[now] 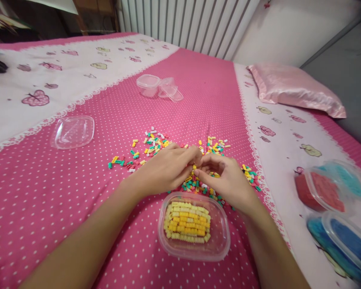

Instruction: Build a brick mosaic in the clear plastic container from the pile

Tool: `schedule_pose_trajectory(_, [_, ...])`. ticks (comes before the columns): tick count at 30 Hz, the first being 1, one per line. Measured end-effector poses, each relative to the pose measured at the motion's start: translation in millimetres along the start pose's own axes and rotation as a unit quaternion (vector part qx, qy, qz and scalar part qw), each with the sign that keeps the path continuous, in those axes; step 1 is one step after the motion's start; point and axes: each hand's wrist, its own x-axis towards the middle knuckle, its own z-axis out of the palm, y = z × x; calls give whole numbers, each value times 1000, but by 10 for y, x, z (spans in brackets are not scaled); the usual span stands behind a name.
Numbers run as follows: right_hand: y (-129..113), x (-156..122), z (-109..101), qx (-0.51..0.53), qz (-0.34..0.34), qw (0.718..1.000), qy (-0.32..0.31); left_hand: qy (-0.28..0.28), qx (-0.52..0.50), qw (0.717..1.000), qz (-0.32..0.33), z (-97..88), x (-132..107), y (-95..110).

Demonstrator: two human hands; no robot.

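Note:
Both hands meet above a loose pile of small plastic building bricks in yellow, green, red and white. My left hand is closed, its fingertips brought together beside the right hand. Between finger and thumb, my right hand pinches a small yellow brick. The left fingers reach the same spot, and what they grip is partly hidden. Just in front of the hands stands a clear plastic container. Rows of joined yellow and pale yellow bricks lie inside it.
A clear lid lies at the left. Several clear containers sit farther back. At the right are tubs with red pieces and blue contents. A pink pillow rests on the bedspread near the wall.

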Motion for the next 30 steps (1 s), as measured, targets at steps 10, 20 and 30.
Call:
schedule_pose_trajectory(10, [-24,-4,-5,-24,3,1000,-14,-25,16,1000,9,-15,4,2])
schedule_pose_trajectory(20, [-33,-10,0,-27,0,1000,-10,-26,14,1000,10,-7,-9,-35])
schedule_pose_trajectory(30, [-30,-4,19,-22,-16,1000,-11,-16,-1,1000,5,-16,-11,-24])
